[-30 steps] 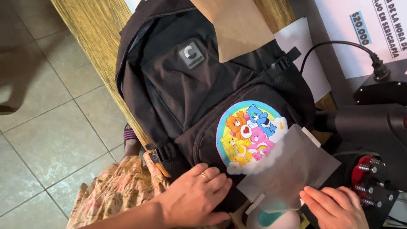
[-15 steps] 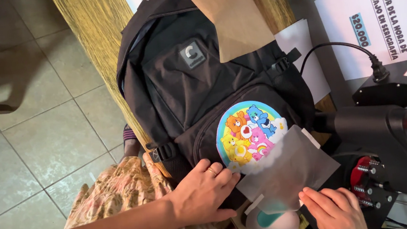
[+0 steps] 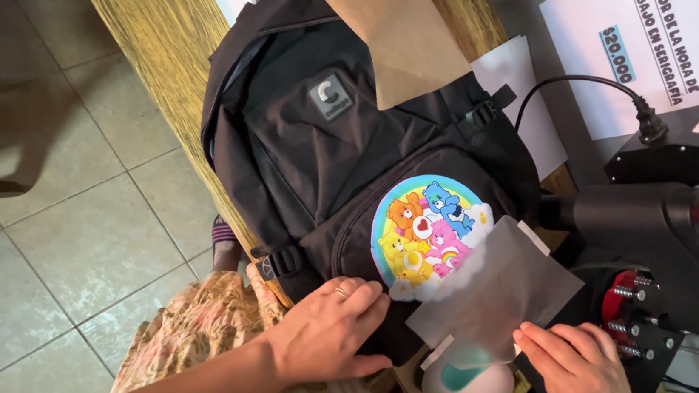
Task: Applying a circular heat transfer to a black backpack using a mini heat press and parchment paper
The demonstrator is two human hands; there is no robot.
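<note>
A tiled floor (image 3: 55, 242) is seen at nine o'clock. The left hand (image 3: 328, 331), fingers spread flat, is pressed on the black backpack (image 3: 339, 172), which lies on the wooden surface (image 3: 159, 78) at centre. A round, many-coloured cartoon patch (image 3: 429, 227) is half covered at five o'clock by a translucent grey sheet (image 3: 495, 293), pinned at its lower edge by the right hand (image 3: 571, 363), which is cut off by the frame. A white-and-teal device (image 3: 466, 382) is partly hidden. A white rectangular sign (image 3: 633, 32) is seen at two o'clock, above a black press (image 3: 661, 235).
</note>
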